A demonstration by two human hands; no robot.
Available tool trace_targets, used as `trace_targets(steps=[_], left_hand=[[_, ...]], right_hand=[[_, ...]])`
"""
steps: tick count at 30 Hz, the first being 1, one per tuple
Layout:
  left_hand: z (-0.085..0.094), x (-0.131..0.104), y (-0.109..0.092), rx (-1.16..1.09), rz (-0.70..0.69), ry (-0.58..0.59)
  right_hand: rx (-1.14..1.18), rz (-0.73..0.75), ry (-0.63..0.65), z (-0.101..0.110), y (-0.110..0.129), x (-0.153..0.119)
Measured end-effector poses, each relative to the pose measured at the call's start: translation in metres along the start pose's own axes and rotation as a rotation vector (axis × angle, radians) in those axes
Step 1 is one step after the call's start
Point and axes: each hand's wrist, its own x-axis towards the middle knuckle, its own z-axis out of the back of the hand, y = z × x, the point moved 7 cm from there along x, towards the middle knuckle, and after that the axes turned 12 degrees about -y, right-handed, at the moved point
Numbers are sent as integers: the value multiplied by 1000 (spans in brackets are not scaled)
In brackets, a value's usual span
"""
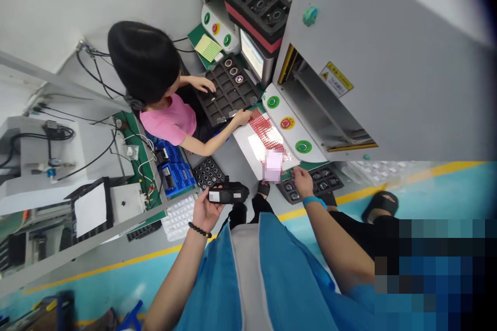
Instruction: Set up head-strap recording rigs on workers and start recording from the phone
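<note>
My left hand (207, 212), with a beaded bracelet at the wrist, is closed round one end of a black oblong device (233, 194) with white labels on its side. The device is held in front of my body, above the floor. My right hand (303, 182), below a blue wristband, is at the near edge of the bench. Its fingers are curled together by the corner of a white sheet (248, 158) bearing red stickers (266, 129). What lies between those fingertips, if anything, I cannot make out. A blurred pink patch covers part of the sheet.
A co-worker in a pink shirt (169, 119) reaches over a black compartment tray (225, 90). Beyond the sheet is a machine panel (280, 94) with green and red buttons. Black trays of parts (324, 186), blue bins (176, 178) and a sandalled foot (380, 207) are nearby.
</note>
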Motion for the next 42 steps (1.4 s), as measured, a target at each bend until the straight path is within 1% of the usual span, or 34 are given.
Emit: trace_targets(steps=[4,9,18,27,31,42], left_hand=[[-7,-10,2,-7,-64,4],[-11,-19,4,-8,-101,-16],[-21,-34,1,-14,-134,-2],[-30,-45,3,3,-145,20],[-33,-50,1,16,-174,29],[-37,-57,2,24,-201,34]], right_hand=[[60,-45,4,2,-1,-1],[94,-47,-2,6,5,-2],[115,-49,8,7,13,-3],[115,-58,21,10,14,-8],[115,-66,26,11,14,-9],[125,-62,54,11,21,-13]])
